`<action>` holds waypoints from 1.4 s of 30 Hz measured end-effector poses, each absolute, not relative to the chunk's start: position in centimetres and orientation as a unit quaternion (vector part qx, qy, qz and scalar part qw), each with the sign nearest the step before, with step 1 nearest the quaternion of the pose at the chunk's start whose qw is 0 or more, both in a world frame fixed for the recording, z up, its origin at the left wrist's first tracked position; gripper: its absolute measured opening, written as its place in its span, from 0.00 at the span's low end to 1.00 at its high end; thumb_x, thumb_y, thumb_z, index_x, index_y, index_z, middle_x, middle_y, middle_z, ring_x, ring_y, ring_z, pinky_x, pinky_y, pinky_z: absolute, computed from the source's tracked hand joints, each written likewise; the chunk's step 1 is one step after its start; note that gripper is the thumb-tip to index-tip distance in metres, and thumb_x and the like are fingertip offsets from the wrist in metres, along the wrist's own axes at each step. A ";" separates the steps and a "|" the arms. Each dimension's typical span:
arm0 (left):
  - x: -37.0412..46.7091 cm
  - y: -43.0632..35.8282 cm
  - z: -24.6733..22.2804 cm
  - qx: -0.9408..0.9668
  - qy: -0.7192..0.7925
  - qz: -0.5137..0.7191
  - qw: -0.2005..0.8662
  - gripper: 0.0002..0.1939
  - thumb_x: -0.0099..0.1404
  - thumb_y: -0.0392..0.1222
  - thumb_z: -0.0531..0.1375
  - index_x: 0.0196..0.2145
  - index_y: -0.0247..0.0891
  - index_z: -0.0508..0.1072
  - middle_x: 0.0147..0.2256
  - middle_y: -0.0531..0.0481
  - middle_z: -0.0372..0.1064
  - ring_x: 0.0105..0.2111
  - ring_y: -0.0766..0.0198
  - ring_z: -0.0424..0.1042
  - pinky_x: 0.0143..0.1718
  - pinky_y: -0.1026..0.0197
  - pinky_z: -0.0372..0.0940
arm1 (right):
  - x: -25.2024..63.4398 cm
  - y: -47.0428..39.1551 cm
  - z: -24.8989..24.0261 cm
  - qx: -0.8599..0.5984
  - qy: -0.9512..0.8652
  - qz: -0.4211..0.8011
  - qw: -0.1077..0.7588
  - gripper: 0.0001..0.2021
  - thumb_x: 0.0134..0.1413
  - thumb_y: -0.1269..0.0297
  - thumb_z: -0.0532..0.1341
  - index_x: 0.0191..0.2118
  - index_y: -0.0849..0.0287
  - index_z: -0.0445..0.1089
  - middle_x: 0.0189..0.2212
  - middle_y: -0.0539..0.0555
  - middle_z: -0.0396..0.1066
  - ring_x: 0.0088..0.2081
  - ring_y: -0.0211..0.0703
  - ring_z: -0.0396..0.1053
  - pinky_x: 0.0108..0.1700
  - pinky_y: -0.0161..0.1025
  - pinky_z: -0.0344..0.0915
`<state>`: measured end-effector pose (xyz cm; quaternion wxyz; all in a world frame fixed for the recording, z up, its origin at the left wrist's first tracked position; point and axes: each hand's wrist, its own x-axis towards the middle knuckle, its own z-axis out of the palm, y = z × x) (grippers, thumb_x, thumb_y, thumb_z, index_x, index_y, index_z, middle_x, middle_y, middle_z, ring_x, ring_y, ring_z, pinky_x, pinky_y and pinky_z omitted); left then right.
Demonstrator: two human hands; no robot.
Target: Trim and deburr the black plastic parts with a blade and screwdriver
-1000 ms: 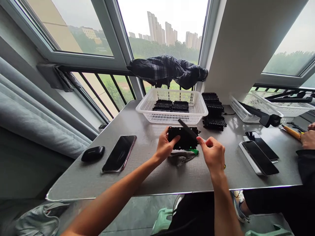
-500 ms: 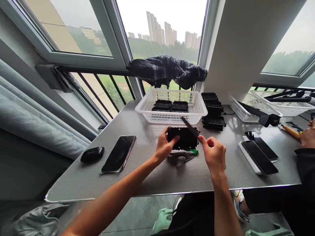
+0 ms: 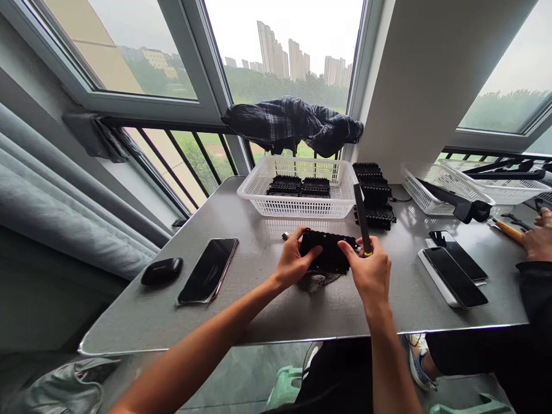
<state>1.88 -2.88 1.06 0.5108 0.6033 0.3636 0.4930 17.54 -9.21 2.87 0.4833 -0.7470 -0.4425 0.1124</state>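
Observation:
A flat black plastic part (image 3: 330,250) with a notched edge is held just above the table. My left hand (image 3: 297,259) grips its left end, thumb lying across the face. At the right end, the thumb of my right hand (image 3: 368,264) presses on the part. That same hand also holds a dark flat file (image 3: 362,221), its blade pointing up and away, with a bit of yellow at its base. Under the part lies a crumpled grey cloth (image 3: 318,282), partly covered.
Behind my hands stands a white basket (image 3: 297,207) holding similar black parts. More black parts are stacked (image 3: 374,195) to its right. Phones (image 3: 457,275) lie at right, another phone (image 3: 209,270) and a black case (image 3: 162,271) at left. A co-worker's hand (image 3: 539,238) is at far right.
The file has swung from lying across the part's right edge to pointing upward. My right hand now touches the part, which has shifted slightly right and tilted.

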 end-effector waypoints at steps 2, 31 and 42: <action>1.8 -2.7 1.2 0.593 0.365 0.491 0.524 0.17 0.53 0.43 0.66 0.36 0.40 0.63 0.26 0.58 0.65 0.24 0.68 0.65 0.25 0.66 0.61 | 18.2 -9.2 2.7 -0.718 -0.448 0.138 0.515 0.27 0.46 0.37 0.63 0.36 0.60 0.72 0.21 0.49 0.66 0.22 0.40 0.62 0.27 0.36 0.56; 1.8 -0.6 -0.5 0.464 0.337 0.572 0.586 0.25 0.52 0.53 0.67 0.38 0.41 0.59 0.32 0.56 0.67 0.30 0.67 0.69 0.32 0.64 0.66 | 18.4 -8.5 1.4 -0.586 -0.448 0.354 0.575 0.26 0.39 0.43 0.69 0.36 0.63 0.74 0.22 0.48 0.67 0.16 0.30 0.53 0.18 0.32 0.50; 2.0 -2.6 0.4 0.627 0.349 0.470 0.514 0.17 0.56 0.49 0.65 0.40 0.38 0.69 0.36 0.48 0.73 0.36 0.59 0.73 0.37 0.59 0.69 | 17.6 -8.7 1.8 -0.588 -0.463 0.297 0.593 0.27 0.46 0.37 0.62 0.32 0.62 0.73 0.16 0.46 0.61 0.17 0.34 0.56 0.19 0.33 0.52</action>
